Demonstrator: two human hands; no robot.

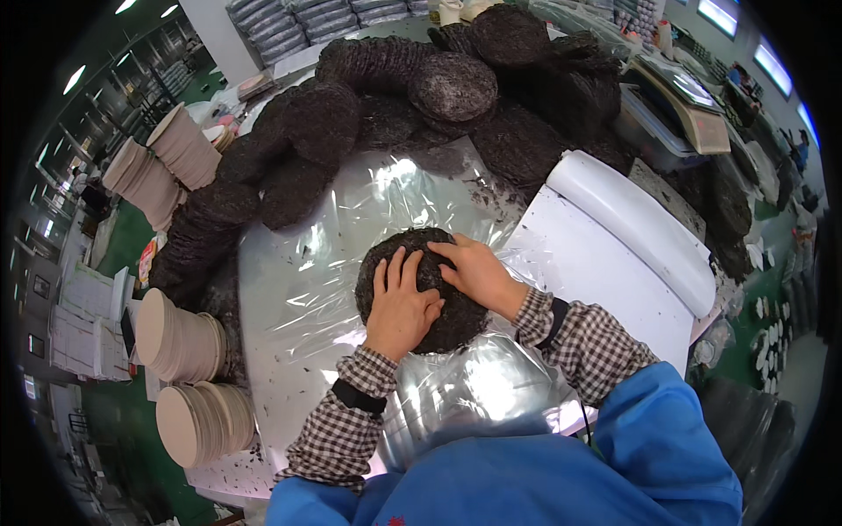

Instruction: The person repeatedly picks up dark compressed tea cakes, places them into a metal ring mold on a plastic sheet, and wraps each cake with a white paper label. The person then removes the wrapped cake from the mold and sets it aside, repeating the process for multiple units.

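A thick, dark, rough round disc, looking like dried seaweed [456,329], lies in front of me on clear plastic film [324,254] over the table. My left hand [399,307] rests on its top, fingers spread and pointing away from me. From the right, my right hand [481,273] leans over the disc's upper right edge, its visible fingers apart on the surface. Both palms hide part of the disc. Nearer my body, shiny crumpled plastic film [474,386] bulges up.
Piled dark discs [377,66] arc around the table's far side and left. Stacks of pale round sheets [197,425] stand along the left edge. At right are a white board [596,263] with a curled edge and a scale [680,96]. Wrapped packs [289,22] sit behind.
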